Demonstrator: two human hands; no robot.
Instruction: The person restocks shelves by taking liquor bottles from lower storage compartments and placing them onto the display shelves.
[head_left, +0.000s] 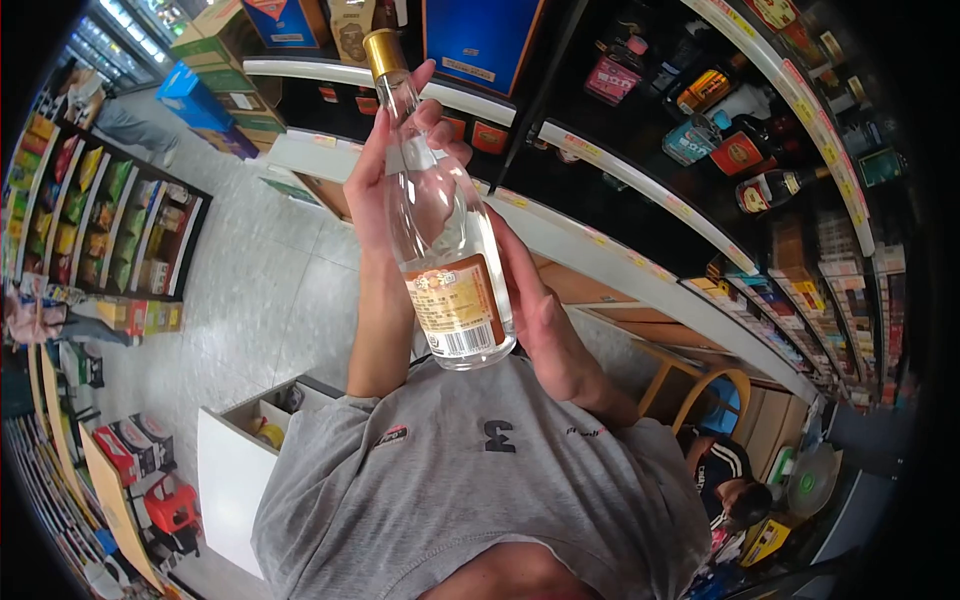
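A clear glass bottle (445, 225) with a gold cap (384, 52) is held up in front of my chest, cap end away from me and slightly tilted to the left. Its orange-brown back label (455, 305), with small print and a barcode, faces me. My left hand (372, 185) is closed round the neck, thumb on the near side and fingertips showing past the right side. Lower down, my right hand (545, 335) grips the body from the right; its fingers are partly hidden behind the glass.
Shelves with bottles and boxes (615, 75) curve along the front and right. At left stands a snack rack (110, 220), with a red stool (172, 503) below it. A white cabinet (235, 475) is near my left side. A person (722, 478) is at lower right.
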